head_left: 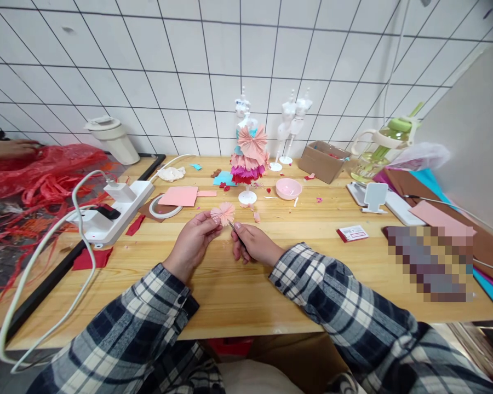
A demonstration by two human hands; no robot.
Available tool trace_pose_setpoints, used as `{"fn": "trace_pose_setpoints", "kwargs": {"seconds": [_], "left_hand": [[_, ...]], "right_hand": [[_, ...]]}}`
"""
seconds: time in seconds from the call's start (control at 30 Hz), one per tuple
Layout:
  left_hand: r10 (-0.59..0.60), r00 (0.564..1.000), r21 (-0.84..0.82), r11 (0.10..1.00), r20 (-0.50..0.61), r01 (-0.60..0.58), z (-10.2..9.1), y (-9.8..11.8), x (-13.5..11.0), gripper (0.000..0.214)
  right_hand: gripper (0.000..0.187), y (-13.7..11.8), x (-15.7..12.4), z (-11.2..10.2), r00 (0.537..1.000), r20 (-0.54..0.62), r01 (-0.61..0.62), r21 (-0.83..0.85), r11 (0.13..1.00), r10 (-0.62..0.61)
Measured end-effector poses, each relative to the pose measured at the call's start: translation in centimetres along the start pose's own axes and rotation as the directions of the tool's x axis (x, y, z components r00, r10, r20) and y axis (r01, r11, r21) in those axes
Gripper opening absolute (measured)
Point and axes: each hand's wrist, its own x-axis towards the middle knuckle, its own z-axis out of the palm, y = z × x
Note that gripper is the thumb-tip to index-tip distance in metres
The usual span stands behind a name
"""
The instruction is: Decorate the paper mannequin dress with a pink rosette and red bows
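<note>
Over the front edge of the tabletop (pixel 230 309) lay your plaid sleeves (pixel 135 314), angled inward so that your two hands faced each other just ahead; your right hand (pixel 252 243) had its fingers closed around a dark, slim tool (pixel 240 237), while your left hand (pixel 195 241) pinched the rim of a pleated pink paper piece (pixel 223 212) between thumb and fingertips.

The piece stood above the boards, directly up and to the left of your right hand and at the very fingertips of your left, which was the nearer of the two; it was fanned out nearly round, so no long axis showed clearly; the tool's long axis slanted from your right fist up and leftward, its tip at the lower right edge of the pleats, though whether it touched them you could not tell.

Level with your hands on the right lay a red and white packet (pixel 352 233); a little beyond on the left, a pink sheet (pixel 178 196) overlapped a tape roll (pixel 165 207); farther off, nearly straight past the piece, a dress form (pixel 248 158) wore layered paper ruffles, with a pink bowl (pixel 288 189) just to its right; behind everything rose the tiled wall (pixel 181 49).
</note>
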Motion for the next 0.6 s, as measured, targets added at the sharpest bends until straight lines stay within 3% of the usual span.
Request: {"fn": "trace_pose_setpoints", "kwargs": {"seconds": [0.23, 0.33, 0.4, 0.47, 0.53, 0.6], "left_hand": [[-0.001, 1.000, -0.001, 1.000, -0.010, 0.001, -0.1, 0.0, 0.1, 0.027], [0.005, 0.999, 0.007, 1.000, -0.031, -0.005, -0.1, 0.2, 0.1, 0.029], [0.017, 0.999, 0.020, 1.000, -0.046, -0.016, -0.3, 0.2, 0.1, 0.033], [0.043, 0.998, 0.027, 0.999, -0.049, -0.042, -0.4, 0.1, 0.2, 0.035], [0.061, 0.997, 0.046, 0.997, -0.045, -0.059, -0.7, -0.2, 0.2, 0.036], [0.080, 0.995, 0.049, 0.996, -0.056, -0.077, -0.9, -0.4, 0.3, 0.036]], "right_hand": [[0.039, 0.2, 0.2, 0.1, 0.998, -0.051, -0.028, -0.055, 0.998, 0.025], [0.038, 0.2, 0.2, -0.6, 0.992, -0.121, 0.001, -0.183, 0.983, -0.023], [0.037, 0.1, 0.0, -1.8, 0.963, -0.213, 0.068, -0.393, 0.917, -0.163], [0.037, -0.1, -0.2, -3.5, 0.905, -0.289, 0.081, -0.606, 0.792, -0.313], [0.036, -0.5, -0.5, -5.0, 0.879, -0.324, 0.009, -0.722, 0.692, -0.350], [0.034, -0.8, -0.8, -5.8, 0.896, -0.306, -0.036, -0.774, 0.632, -0.323]]}}
